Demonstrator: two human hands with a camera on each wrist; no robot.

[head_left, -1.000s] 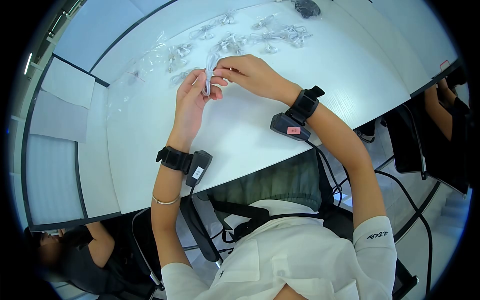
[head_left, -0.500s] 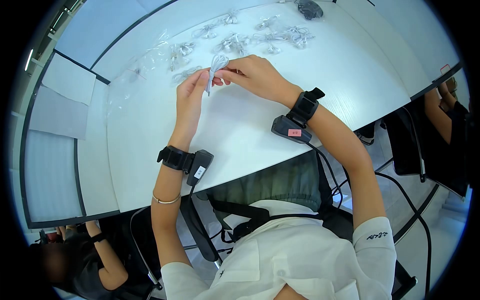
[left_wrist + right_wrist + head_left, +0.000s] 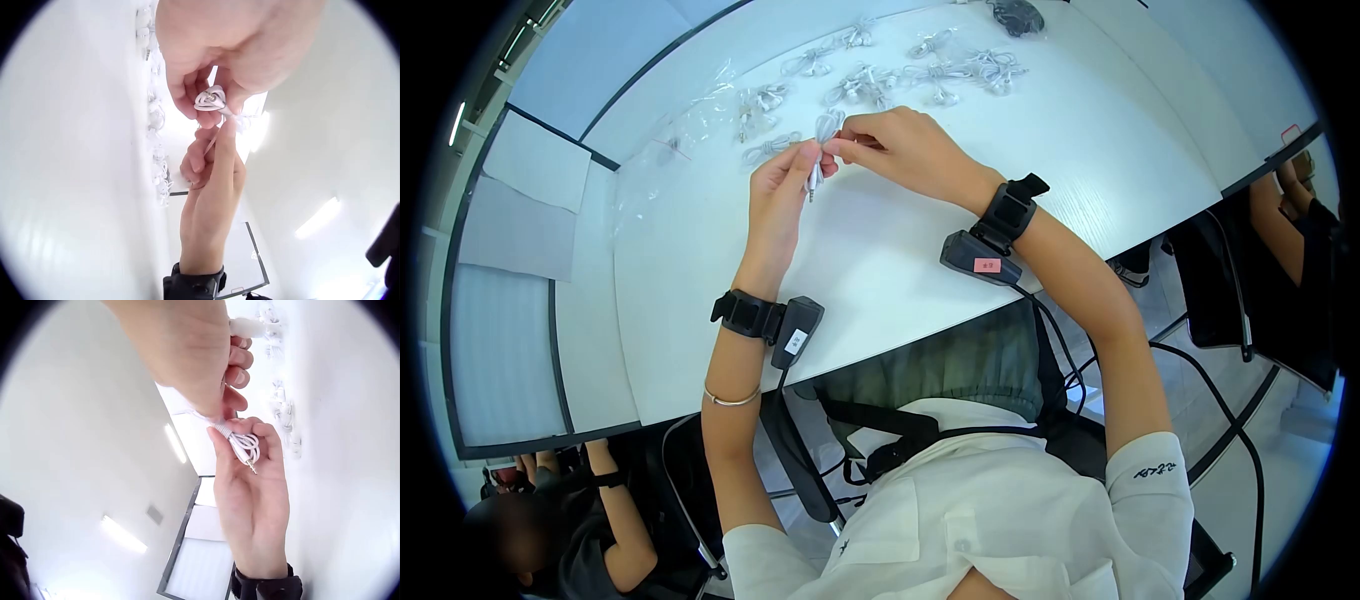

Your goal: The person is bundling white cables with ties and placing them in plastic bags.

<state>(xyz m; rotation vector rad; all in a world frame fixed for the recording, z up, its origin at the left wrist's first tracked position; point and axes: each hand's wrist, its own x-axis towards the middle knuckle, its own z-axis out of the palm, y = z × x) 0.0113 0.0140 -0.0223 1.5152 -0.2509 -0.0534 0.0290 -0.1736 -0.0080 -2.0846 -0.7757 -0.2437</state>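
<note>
Over the white table, both hands work on a looped white earphone cable [image 3: 828, 124]. My left hand [image 3: 780, 182] pinches the bundle between thumb and fingers, the loops standing up beyond them. From its lower end pokes a metal audio plug [image 3: 252, 467], seen in the right wrist view. Turns of cord are wrapped tightly round the bundle's middle. At those turns my right hand [image 3: 912, 152] pinches the cable with thumb and fingertips, and a strand runs into its curled fingers in the left wrist view. A blurred white piece [image 3: 247, 328] shows past the right hand's knuckles.
Several bundled white earphone cables [image 3: 862, 86] lie across the back of the table [image 3: 960, 270]. Clear plastic bags [image 3: 700, 115] lie at the left, and a dark wrapped bundle [image 3: 1017, 17] at the far edge. Another person [image 3: 615, 520] sits at lower left.
The bundle has turned in the fingers: its plug end now points down below the left hand. The right hand has stayed close beside it, shifting slightly at the wrapped turns.
</note>
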